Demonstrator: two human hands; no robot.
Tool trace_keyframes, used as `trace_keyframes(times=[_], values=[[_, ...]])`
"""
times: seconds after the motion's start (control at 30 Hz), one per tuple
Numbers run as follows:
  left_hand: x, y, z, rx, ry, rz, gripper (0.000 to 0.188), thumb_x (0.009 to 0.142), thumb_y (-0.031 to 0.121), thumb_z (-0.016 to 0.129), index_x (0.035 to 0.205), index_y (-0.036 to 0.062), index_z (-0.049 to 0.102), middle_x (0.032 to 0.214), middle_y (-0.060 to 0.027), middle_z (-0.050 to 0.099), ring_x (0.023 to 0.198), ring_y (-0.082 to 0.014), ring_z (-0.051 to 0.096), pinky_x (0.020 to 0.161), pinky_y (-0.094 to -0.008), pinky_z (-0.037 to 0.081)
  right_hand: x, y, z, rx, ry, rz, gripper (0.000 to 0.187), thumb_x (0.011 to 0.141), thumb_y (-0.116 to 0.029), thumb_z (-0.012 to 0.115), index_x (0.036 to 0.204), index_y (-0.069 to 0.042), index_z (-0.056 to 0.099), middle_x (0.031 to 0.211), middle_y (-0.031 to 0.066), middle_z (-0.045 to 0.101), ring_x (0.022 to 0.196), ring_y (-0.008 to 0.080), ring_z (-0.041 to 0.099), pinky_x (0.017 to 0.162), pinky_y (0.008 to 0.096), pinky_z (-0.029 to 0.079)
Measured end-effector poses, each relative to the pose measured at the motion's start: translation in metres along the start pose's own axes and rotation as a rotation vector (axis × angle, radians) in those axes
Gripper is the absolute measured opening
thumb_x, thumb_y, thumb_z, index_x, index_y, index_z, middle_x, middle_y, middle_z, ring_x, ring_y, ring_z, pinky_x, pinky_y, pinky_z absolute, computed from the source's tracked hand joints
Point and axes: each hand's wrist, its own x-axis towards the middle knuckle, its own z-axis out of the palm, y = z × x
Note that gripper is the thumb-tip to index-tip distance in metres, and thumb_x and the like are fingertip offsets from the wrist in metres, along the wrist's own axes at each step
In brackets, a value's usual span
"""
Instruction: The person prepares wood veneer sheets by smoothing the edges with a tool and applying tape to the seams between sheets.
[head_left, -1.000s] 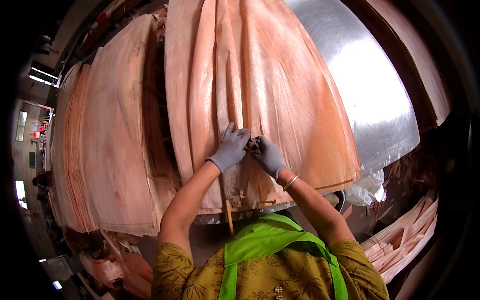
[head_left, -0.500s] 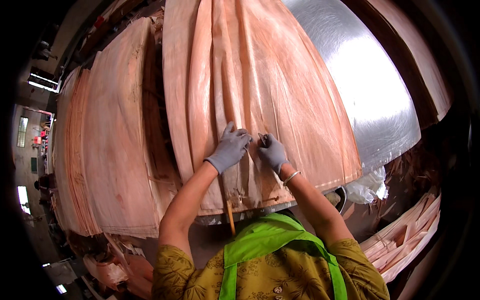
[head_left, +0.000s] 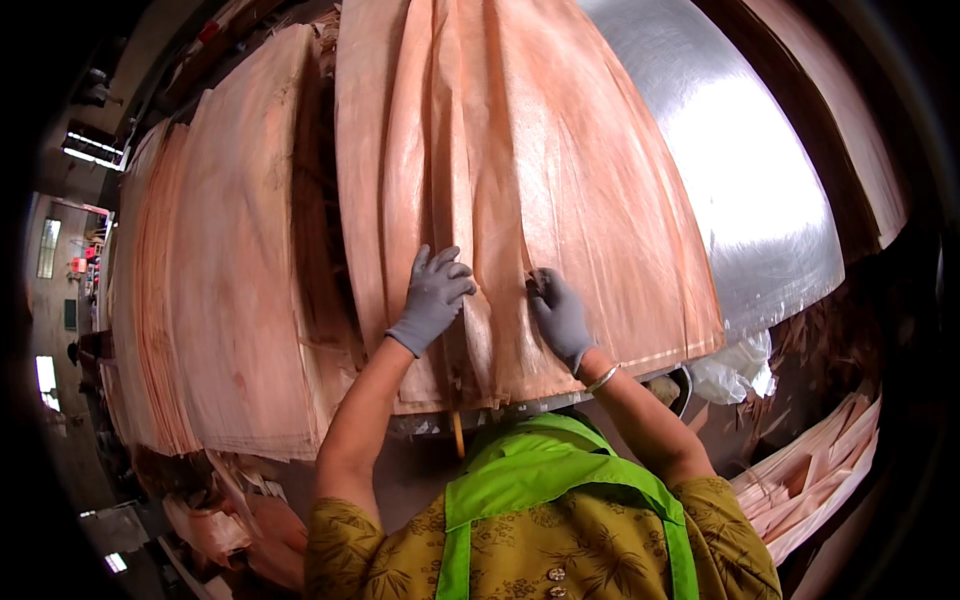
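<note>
A large reddish wood veneer sheet lies in front of me, with long raised folds running away down its middle. My left hand, in a grey glove, rests on the folds with its fingers apart and holds nothing. To the right of the folds, my right hand, also gloved, has thumb and fingers closed at a raised veneer edge. Something small and dark shows at its fingertips, but I cannot make out what it is. Between the hands the veneer bulges in a pale, shiny ridge.
A shiny metal sheet lies to the right, partly under the veneer. Stacked veneer stands at the left. A thin orange stick pokes out at the near edge. White plastic and veneer scraps lie at the lower right.
My left hand has moved left and my right hand slightly right, so they are farther apart. The folds between them have spread wider.
</note>
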Motion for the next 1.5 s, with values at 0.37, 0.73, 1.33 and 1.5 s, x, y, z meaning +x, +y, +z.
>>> trace_keyframes(times=[0.37,0.73,1.33,1.5], values=[[-0.012,0.008,0.012,-0.004,0.115,-0.088,0.015,0.069,0.005,0.066,0.077,0.0173,0.067,0.129,-0.0045,0.053,0.129,-0.0272,0.041,0.109,-0.0484,0.023,0.004,-0.055,0.001,-0.068,0.125,-0.095,0.042,0.081,-0.010,0.067,0.119,-0.003,0.050,0.103,0.0203,0.063,0.091,0.0344,0.064,0.074,0.0380,0.051],[-0.005,0.002,0.022,0.145,0.049,0.078,0.014,0.074,0.008,0.062,0.086,0.0147,0.064,0.119,0.0009,0.059,0.129,-0.0253,0.042,0.110,-0.0527,0.021,0.063,0.045,0.053,0.171,-0.364,0.214,0.017,0.084,-0.004,0.057,0.100,0.002,0.060,0.094,0.0105,0.068,0.089,0.0186,0.064,0.079,0.0306,0.050],[0.053,-0.015,0.023,0.426,-0.160,0.355,0.014,0.076,0.009,0.056,0.078,0.0140,0.068,0.088,-0.0043,0.063,0.117,-0.0232,0.051,0.111,-0.0559,0.022,0.046,0.070,0.053,0.307,-0.239,0.246,0.017,0.087,-0.005,0.056,0.102,0.000,0.063,0.096,0.0098,0.069,0.091,0.0160,0.064,0.083,0.0280,0.049],[0.051,-0.020,0.015,0.358,-0.267,0.338,0.016,0.077,0.012,0.056,0.076,0.0178,0.071,0.085,-0.0043,0.065,0.115,-0.0217,0.053,0.112,-0.0555,0.021,0.042,0.070,0.052,0.371,-0.158,0.255,0.018,0.088,-0.004,0.052,0.103,0.001,0.062,0.095,0.0105,0.069,0.090,0.0162,0.064,0.082,0.0288,0.049]])
